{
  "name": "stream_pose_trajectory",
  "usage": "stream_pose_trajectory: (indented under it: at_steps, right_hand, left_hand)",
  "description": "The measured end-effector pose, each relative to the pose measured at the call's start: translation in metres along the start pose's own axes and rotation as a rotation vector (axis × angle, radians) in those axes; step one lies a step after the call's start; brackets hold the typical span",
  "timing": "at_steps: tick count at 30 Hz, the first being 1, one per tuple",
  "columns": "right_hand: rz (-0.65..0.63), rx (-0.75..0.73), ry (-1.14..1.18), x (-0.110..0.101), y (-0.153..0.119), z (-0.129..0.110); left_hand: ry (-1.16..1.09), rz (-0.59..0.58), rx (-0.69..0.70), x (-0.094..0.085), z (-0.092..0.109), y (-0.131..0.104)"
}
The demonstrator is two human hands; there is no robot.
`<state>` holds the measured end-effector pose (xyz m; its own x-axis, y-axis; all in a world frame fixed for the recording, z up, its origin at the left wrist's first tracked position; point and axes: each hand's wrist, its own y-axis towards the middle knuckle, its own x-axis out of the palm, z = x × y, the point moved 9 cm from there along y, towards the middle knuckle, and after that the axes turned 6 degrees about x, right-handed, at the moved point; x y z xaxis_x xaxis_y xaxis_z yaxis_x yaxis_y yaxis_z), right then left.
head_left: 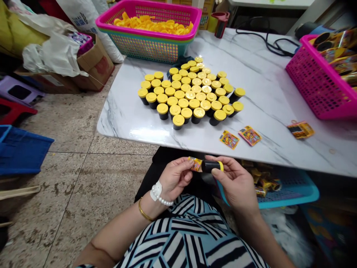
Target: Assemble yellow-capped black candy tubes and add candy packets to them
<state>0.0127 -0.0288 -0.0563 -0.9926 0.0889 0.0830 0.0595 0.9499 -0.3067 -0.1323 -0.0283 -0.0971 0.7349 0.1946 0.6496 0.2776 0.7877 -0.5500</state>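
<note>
Just off the table's front edge, my right hand point(237, 182) is closed round a black canister point(211, 166) with a yellow lid, lying sideways. My left hand point(176, 178) pinches a small colourful printed wrapper point(196, 164) at the canister's dark end. Whether the two touch is too small to tell. Beyond my hands, several black canisters with yellow lids point(183, 103) stand upright in a group on the table. Two flat printed wrappers point(229, 139) point(250, 135) lie right of that group, and a banded bundle of wrappers point(301, 130) lies farther right.
A pink basket point(192, 35) of yellow pieces stands at the marble table's point(125, 115) back left. Another pink basket point(320, 89) with wrapped items is at the right. Below the front edge sits a blue basket point(301, 193); a black cable point(267, 42) lies at the back.
</note>
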Motion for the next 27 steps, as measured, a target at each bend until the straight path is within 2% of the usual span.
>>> stream_pose_trajectory:
  at_steps: [4,9,12,15,19,21,24,27]
  right_hand:
    - [0.017,-0.073,-0.108,0.007,-0.006,-0.01]
    - [0.14,-0.247,-0.343,0.006,-0.012,-0.017]
    - [0.135,-0.342,-0.427,0.009,-0.015,-0.021]
    - [0.067,-0.335,-0.422,0.012,-0.015,-0.019]
    - [-0.025,-0.238,-0.289,0.015,-0.009,-0.011]
    - [0.016,-0.236,-0.256,0.011,-0.008,-0.009]
    - [0.135,-0.31,-0.253,0.001,-0.013,-0.013]
    - [0.133,-0.367,-0.242,-0.001,-0.019,-0.016]
  left_hand:
    - [0.006,-0.004,0.005,0.001,-0.002,0.0]
    - [0.043,0.023,0.07,-0.004,0.003,0.001]
    - [0.059,0.007,0.066,-0.006,0.004,0.001]
    - [0.056,-0.02,0.04,-0.006,0.002,0.001]
    - [0.093,-0.031,0.031,-0.005,-0.002,-0.001]
    - [0.123,-0.013,0.053,-0.007,-0.003,-0.003]
    - [0.187,0.045,0.139,-0.014,0.003,-0.006]
    - [0.243,0.03,0.231,-0.018,0.012,-0.008]
